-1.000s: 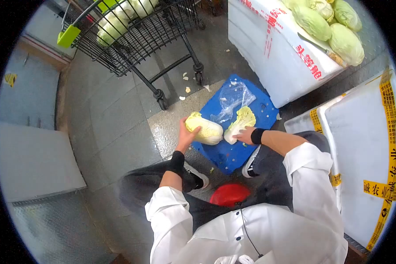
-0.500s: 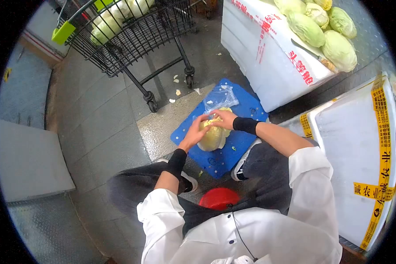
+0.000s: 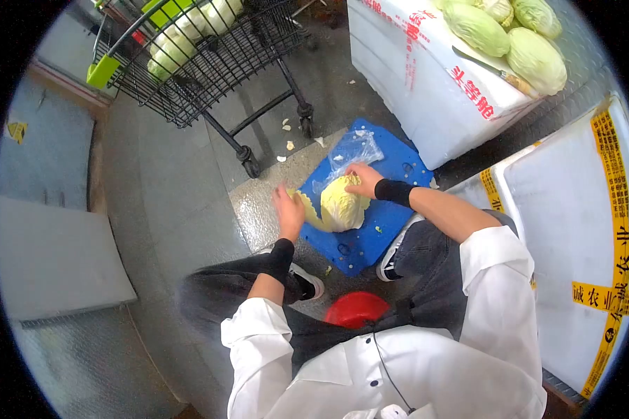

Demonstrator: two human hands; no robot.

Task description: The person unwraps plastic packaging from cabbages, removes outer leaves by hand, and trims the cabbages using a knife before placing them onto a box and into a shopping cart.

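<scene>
A pale yellow napa cabbage (image 3: 344, 208) rests on a blue plastic board (image 3: 402, 157) on the floor between my feet. On its left side an outer cabbage leaf (image 3: 316, 216) is bent away from the head. My left hand (image 3: 288, 211) grips the outer edge of that leaf, its fingertips partly hidden by the leaf. Curled over the upper right of the cabbage, my right hand (image 3: 363, 181) holds the head. A crumpled clear plastic bag (image 3: 357, 148) lies on the board just beyond the cabbage.
A black wire cart (image 3: 203, 77) with cabbages stands ahead. At the right are white foam boxes (image 3: 426, 91), one carrying several cabbages (image 3: 536, 61) and a knife (image 3: 479, 61). A red stool (image 3: 356, 310) is beneath me. Leaf scraps (image 3: 290, 145) dot the floor.
My left hand has moved left, away from the cabbage, drawing the outer leaf off its side. My right hand has stayed at the upper right of the head. The view has shifted slightly.
</scene>
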